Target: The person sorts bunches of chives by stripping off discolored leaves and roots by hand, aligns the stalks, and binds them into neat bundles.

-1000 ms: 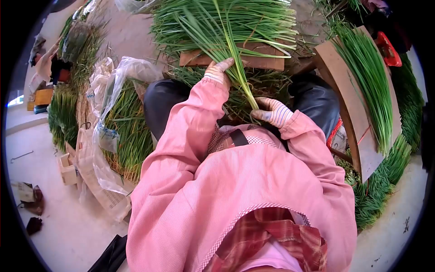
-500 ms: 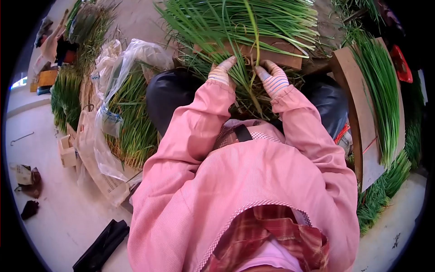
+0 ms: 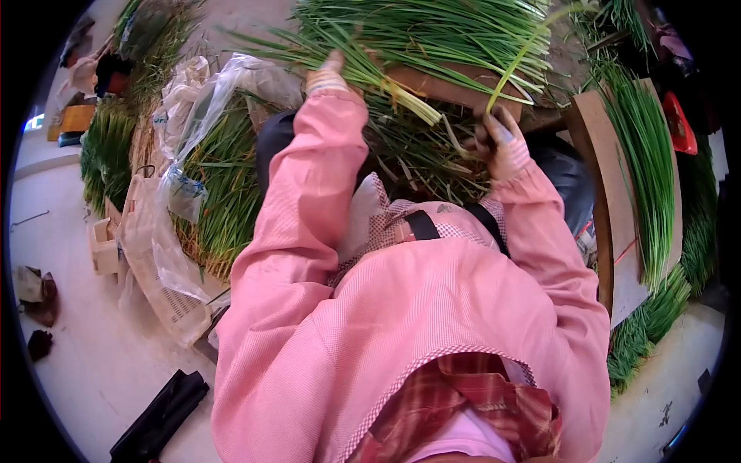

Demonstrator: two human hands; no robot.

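Note:
In the head view, my left hand point(image 3: 327, 76) in a striped glove is closed around a small bunch of chives point(image 3: 400, 96). The leaves fan out to the left and the pale stem ends point right and down. My right hand point(image 3: 503, 144), gloved with darkened fingertips, pinches a long yellowish leaf point(image 3: 511, 71) that arcs up and to the right. Beyond both hands, a large heap of chives point(image 3: 440, 31) lies on a brown board point(image 3: 463, 83). Loose trimmings point(image 3: 417, 158) are scattered low between my knees.
To my right stands a curved board point(image 3: 606, 166) with a long bundle of chives point(image 3: 644, 185) on it. At the left are a plastic bag point(image 3: 231, 81), more greens point(image 3: 224, 177) and a crate point(image 3: 174, 297). A red object point(image 3: 679, 127) sits at the far right.
My hands have moved apart. The left went up and left with the bunch, which now lies more level; the right moved right and slightly down with the yellowish leaf.

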